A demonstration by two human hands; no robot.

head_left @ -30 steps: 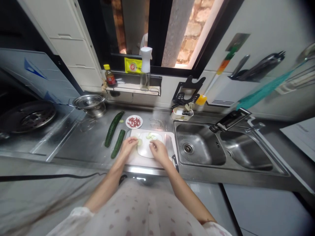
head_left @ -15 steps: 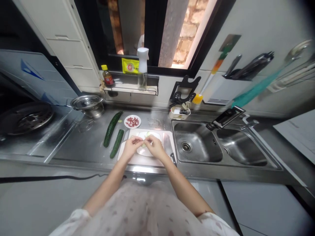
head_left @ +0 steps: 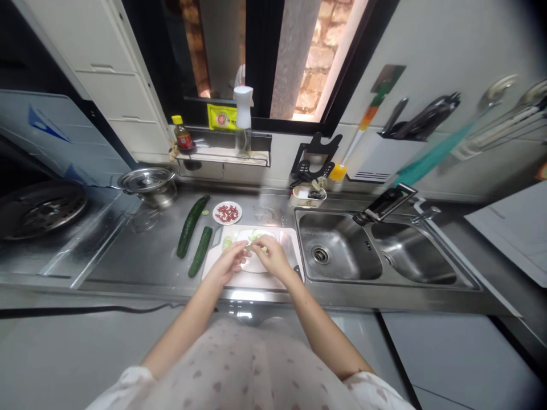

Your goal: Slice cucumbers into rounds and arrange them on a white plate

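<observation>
Arrangement of cucumber slices (head_left: 255, 234) on white plate (head_left: 254, 264), apparently, with thin slice (head_left: 249, 247) pinched in right hand (head_left: 272, 254) and left hand (head_left: 229, 263) loosely open beside, next calling for gentle laying down.

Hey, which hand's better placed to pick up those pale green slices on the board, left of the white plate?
Probably the left hand: it's right beside the slices. The right hand is over the white plate, with the left hand in its way.
</observation>
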